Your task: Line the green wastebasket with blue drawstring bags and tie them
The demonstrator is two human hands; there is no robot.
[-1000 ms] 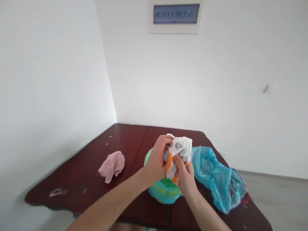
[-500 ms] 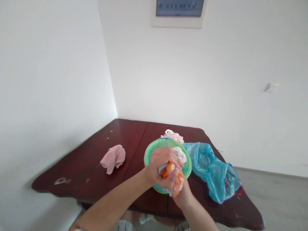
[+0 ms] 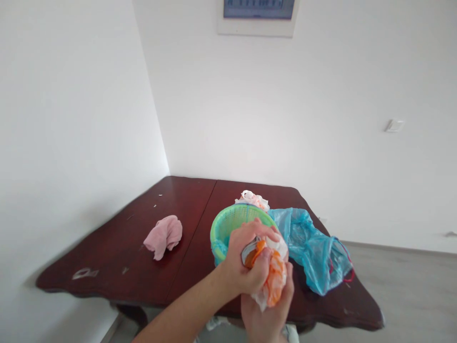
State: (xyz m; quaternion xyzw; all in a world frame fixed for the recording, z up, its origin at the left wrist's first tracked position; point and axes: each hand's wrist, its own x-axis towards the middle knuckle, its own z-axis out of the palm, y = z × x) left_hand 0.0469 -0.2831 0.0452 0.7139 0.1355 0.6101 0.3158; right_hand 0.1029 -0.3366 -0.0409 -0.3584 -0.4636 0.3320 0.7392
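Left hand [image 3: 240, 257] and right hand [image 3: 267, 318]: both clasped crumpled orange-and-white plastic [image 3: 276, 278]. Green basket [image 3: 230, 221]: stood just beyond them. Blue bag [image 3: 310, 243]: lay right of basket.

Walls [image 3: 250, 109]: white, meeting in a corner left of centre
Breaker panel [image 3: 257, 19]: top centre, cut by the frame's edge
Wall switch [image 3: 395, 126]: right side
Wooden table [image 3: 114, 257]: dark reddish-brown, wavy-edged, lower centre
Floor [image 3: 400, 276]: pale grey, lower right

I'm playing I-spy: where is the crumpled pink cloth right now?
In the head view, the crumpled pink cloth lies on the dark red wooden table, left of the round green plastic basket.
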